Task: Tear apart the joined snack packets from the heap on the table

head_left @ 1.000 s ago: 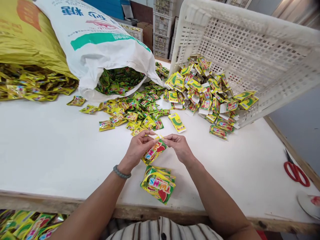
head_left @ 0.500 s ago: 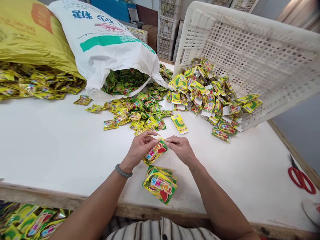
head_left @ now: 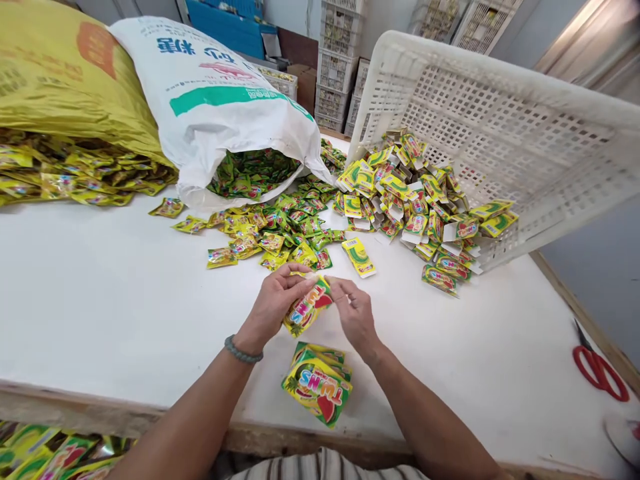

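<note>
My left hand (head_left: 273, 301) grips a small candy box (head_left: 306, 311) printed "TWINS", with a watermelon and pineapple picture. It is tilted over the table. At the box's upper right end, my right hand (head_left: 356, 312) pinches the edge with thumb and bent fingers; the flap there is partly hidden by the fingers. Just below lies a small stack of the same boxes (head_left: 317, 387), fronts up. Beyond my hands, one yellow-green box (head_left: 359, 257) lies alone. Loose wrapped candies (head_left: 273, 243), yellow and green, are spread to its left.
A white plastic crate (head_left: 500, 120) lies tipped on its side, with a heap of small boxes (head_left: 415, 193) spilling out. A white sack (head_left: 225, 127) and a yellow sack (head_left: 65, 80) spill packets at the left. Red-handled scissors (head_left: 597, 370) lie at the right edge.
My right hand has shifted slightly right and down along the box's end, and its fingers have curled more. My left hand keeps its hold. The camera view has tilted up slightly.
</note>
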A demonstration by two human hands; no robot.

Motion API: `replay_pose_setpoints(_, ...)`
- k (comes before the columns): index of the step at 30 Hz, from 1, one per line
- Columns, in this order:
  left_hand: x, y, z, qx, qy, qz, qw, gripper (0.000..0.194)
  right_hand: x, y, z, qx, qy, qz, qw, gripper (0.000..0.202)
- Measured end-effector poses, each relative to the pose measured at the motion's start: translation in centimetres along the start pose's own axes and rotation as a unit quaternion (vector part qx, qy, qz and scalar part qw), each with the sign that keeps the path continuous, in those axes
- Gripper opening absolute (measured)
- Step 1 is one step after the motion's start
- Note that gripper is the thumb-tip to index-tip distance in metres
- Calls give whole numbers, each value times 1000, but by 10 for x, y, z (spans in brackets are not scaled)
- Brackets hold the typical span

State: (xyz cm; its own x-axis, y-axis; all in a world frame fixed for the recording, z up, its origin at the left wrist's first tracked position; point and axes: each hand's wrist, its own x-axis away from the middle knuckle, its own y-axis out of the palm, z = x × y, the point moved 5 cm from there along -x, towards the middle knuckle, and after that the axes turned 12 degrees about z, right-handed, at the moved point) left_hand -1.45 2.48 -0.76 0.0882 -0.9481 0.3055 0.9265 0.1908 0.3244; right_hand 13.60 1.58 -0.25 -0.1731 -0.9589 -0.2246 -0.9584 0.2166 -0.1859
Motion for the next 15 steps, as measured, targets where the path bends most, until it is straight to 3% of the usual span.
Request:
replay_pose_setpoints(3,19,16,2,-90,-22,-199,976,26,-27,-27,9,63,-13,106,992,31)
replay_pose_setpoints(5,35,25,0,-178,-7,-330,927,16,-46,-39,22,156,-37,157,975,37)
replay_pose_setpoints(7,46,30,-2,-254,36,-396,882,14,-62,-44,37,238,-72,158,956,45)
replay_pose_setpoints(9,47,32,-5,-296,73,-397,866,16,-76,-43,55,286,-70,126,947,54)
replay_pose_setpoints(12,35,27,-8,-297,86,-327,893,21,-89,-43,72,284,-55,94,953,45)
replay_pose_setpoints(15,14,9,4,-290,163,-127,934,27,-88,-51,65,205,-3,152,967,33)
